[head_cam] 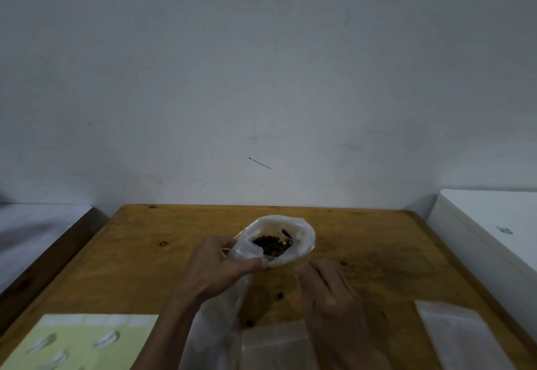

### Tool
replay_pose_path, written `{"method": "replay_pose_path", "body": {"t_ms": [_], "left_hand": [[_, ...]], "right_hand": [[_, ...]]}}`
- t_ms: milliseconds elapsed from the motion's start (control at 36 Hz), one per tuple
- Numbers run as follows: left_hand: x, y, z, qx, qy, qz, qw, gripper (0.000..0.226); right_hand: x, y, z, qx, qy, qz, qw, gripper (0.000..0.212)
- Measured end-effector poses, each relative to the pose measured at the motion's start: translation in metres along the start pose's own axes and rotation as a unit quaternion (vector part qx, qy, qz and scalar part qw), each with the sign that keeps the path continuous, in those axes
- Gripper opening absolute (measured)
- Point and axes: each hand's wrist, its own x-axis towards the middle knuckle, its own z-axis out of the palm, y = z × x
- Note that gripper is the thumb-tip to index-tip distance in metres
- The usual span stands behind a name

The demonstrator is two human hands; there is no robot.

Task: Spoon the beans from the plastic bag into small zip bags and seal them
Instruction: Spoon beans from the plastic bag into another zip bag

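Observation:
A white translucent plastic bag (302, 243) sits open-mouthed on the wooden table (145, 253), with dark brown beans (271, 245) showing inside. My left hand (215, 268) pinches the near left rim of the bag. Just right of the bag, my right hand (328, 288) hovers with its fingers curled; a thin dark sliver shows between them, too small to identify. A small clear zip bag (273, 340) lies flat near the front edge between my arms. Another small zip bag (459, 335) lies at the right front.
A pale yellow sheet with spoon pictures (78, 343) lies at the front left. A few loose beans (280, 295) sit on the table near my right hand. White surfaces flank the table on the left (35, 224) and right (494, 224). A wall stands behind.

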Motion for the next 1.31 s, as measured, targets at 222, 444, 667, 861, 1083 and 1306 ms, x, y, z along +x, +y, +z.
{"method": "replay_pose_path", "body": {"t_ms": [222,444,667,861,1083,1306], "left_hand": [[0.004,-0.004,0.006,0.066,0.002,0.010,0.998,0.087],[0.004,-0.005,0.009,0.078,0.017,0.004,0.997,0.059],[0.005,-0.007,0.012,0.082,0.016,0.009,0.996,0.054],[0.006,-0.010,0.012,0.087,0.011,0.018,0.996,0.056],[0.005,-0.011,0.013,0.090,0.005,0.023,0.996,0.071],[0.006,-0.008,0.014,0.118,0.000,0.021,0.993,0.084]], "right_hand": [[0.002,0.001,0.003,0.007,-0.060,0.067,0.996,0.028],[0.001,-0.009,0.009,0.023,-0.051,0.037,0.998,0.028],[0.007,-0.016,0.010,0.010,-0.078,0.058,0.995,0.035],[0.010,-0.019,0.002,-0.001,-0.068,0.084,0.994,0.037],[0.013,-0.013,0.014,0.017,-0.024,0.103,0.994,0.017],[0.017,0.003,0.022,0.109,0.004,0.199,0.974,0.013]]}}
